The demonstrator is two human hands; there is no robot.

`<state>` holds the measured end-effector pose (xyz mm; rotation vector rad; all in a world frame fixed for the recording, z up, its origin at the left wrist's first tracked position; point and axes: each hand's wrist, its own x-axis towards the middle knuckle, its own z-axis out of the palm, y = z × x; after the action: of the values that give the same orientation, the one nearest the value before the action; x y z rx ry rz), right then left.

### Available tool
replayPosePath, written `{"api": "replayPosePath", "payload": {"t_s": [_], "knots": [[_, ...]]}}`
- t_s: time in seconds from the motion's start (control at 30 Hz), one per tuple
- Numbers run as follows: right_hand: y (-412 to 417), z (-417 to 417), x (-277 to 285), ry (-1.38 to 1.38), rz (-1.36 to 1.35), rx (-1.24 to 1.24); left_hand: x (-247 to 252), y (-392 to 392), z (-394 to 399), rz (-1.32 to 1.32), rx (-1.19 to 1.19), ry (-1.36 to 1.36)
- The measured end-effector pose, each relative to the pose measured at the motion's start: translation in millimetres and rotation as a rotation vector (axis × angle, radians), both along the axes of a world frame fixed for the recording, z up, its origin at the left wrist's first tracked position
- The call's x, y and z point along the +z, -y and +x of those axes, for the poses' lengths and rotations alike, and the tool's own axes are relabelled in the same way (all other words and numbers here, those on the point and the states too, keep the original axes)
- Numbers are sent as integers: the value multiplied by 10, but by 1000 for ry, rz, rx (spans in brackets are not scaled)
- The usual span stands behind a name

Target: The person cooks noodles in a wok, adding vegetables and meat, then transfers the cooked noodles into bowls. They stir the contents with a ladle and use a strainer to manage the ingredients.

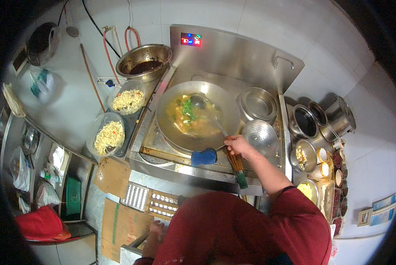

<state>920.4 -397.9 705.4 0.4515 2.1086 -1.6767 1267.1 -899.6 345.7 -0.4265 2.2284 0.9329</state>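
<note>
My right hand (236,145) grips the handle of a metal ladle (198,102), whose bowl lies in the soup inside a large wok (229,129). Chopped greens (188,109), pale pieces and orange bits float in the cloudy yellowish broth. Below that hand, a bamboo wok brush (233,160) with a green handle rests on the stove's front. A folded blue cloth (204,157) hangs over the wok's near rim. My left hand (157,228) is low beside my body, near the cardboard; its fingers are too unclear to read.
Two plastic bowls of bean sprouts (109,137) and a steel basin of dark liquid (144,63) stand left. Right of the wok are a perforated strainer (260,137) and a round steel pot (259,102). Seasoning containers (322,155) line the right side. Flattened cardboard (125,225) lies below left.
</note>
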Motion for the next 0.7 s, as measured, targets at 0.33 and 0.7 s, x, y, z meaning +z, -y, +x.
{"api": "replayPosePath", "payload": {"t_s": [0.33,0.7], "knots": [[-121,-325,-1078,-142,365,139,97,159,71,-11,-90,30],[253,1319,-572,-212,595,139,405,377,-638,251,179,13]]}}
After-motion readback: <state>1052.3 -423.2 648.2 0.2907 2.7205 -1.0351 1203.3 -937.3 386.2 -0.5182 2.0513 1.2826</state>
